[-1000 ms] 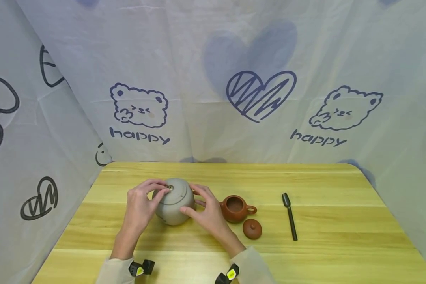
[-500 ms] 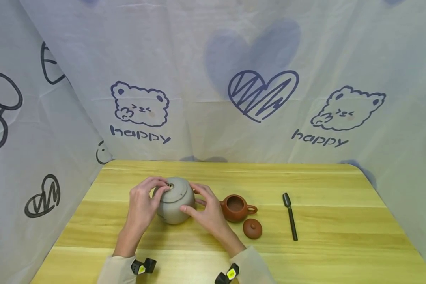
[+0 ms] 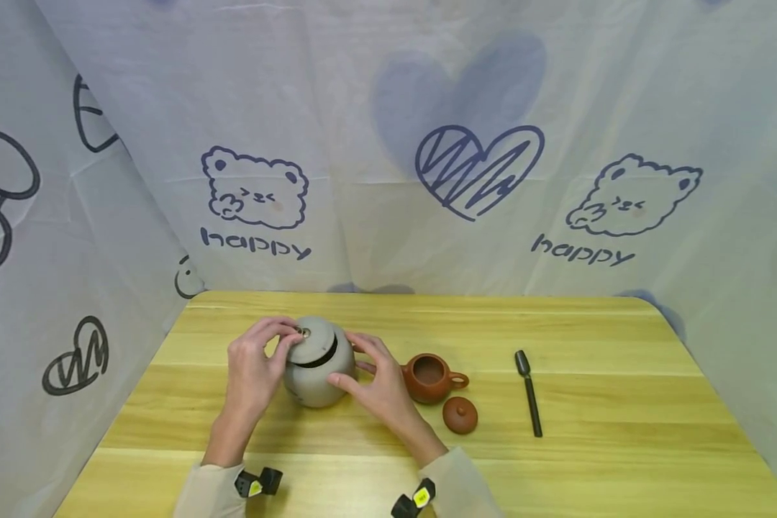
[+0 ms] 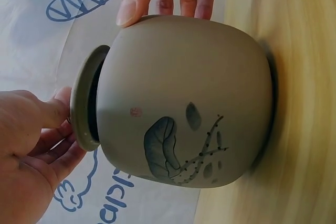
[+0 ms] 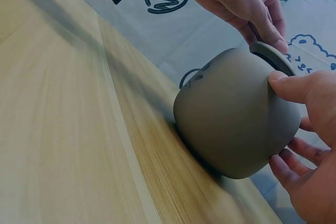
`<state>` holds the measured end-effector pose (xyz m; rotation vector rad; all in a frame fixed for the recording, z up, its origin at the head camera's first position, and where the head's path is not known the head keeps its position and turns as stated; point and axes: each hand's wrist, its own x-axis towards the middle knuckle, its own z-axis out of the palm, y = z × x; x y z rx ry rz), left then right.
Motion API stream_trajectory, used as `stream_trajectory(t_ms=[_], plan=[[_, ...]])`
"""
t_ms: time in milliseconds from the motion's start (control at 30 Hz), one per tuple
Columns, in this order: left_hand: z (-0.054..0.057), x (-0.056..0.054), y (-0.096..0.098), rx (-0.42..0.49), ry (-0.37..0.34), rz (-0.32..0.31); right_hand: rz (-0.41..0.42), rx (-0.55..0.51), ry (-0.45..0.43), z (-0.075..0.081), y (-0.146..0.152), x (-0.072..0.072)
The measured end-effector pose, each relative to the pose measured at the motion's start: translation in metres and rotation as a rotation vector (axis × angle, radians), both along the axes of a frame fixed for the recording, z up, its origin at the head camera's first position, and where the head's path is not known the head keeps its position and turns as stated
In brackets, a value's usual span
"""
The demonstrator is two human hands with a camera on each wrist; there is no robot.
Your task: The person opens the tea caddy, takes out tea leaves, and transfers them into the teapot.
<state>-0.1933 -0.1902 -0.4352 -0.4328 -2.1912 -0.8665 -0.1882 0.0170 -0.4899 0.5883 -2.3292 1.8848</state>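
A round grey ceramic jar (image 3: pixel 320 387) stands on the table, painted with a dark leaf and a dotted stem in the left wrist view. My left hand (image 3: pixel 254 370) pinches the small fitting on top of its lid (image 3: pixel 311 348). The lid is tilted, and a dark gap shows between it and the jar on the right-hand side. My right hand (image 3: pixel 385 388) steadies the jar, thumb on the near side and fingers round the far right side. In the right wrist view, the thumb (image 5: pixel 289 86) lies just below the jar's mouth.
Right of the jar sits a brown clay teapot (image 3: pixel 427 394) with its top uncovered. Its small knobbed lid (image 3: pixel 460 416) lies in front of it. Farther right is a dark scoop (image 3: pixel 529 394). A printed cloth (image 3: pixel 388 237) hangs behind the wooden table (image 3: pixel 621 403).
My left hand has lifted the lid's right side and shifted it slightly left and up, so a dark gap has opened. The right hand keeps its place on the jar.
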Motion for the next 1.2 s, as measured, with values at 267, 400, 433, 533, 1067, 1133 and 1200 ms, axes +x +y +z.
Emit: stream_trajectory(t_ms=[267, 400, 433, 533, 1067, 1133, 1200], plan=[[-0.001, -0.001, -0.007, 0.011, -0.004, 0.018, 0.001, -0.001, 0.0, -0.001, 0.0, -0.002], [0.0, -0.002, -0.011, 0.013, 0.006, 0.037, 0.001, -0.001, -0.008, -0.001, 0.0, -0.002], [0.0, -0.002, -0.013, 0.015, 0.008, 0.043, -0.001, -0.001, -0.01, -0.001, 0.0, -0.002], [0.001, -0.002, -0.016, 0.018, 0.009, 0.061, -0.005, -0.001, -0.016, -0.001, 0.0, -0.002], [0.001, -0.002, -0.039, 0.072, -0.013, 0.143, -0.011, 0.006, -0.02, -0.001, 0.0, -0.002], [0.0, -0.003, -0.043, 0.074, -0.011, 0.157, -0.012, 0.007, -0.02, -0.001, 0.0, -0.002], [-0.001, -0.004, -0.047, 0.074, -0.007, 0.167, -0.01, 0.005, -0.021, -0.001, 0.0, -0.002]])
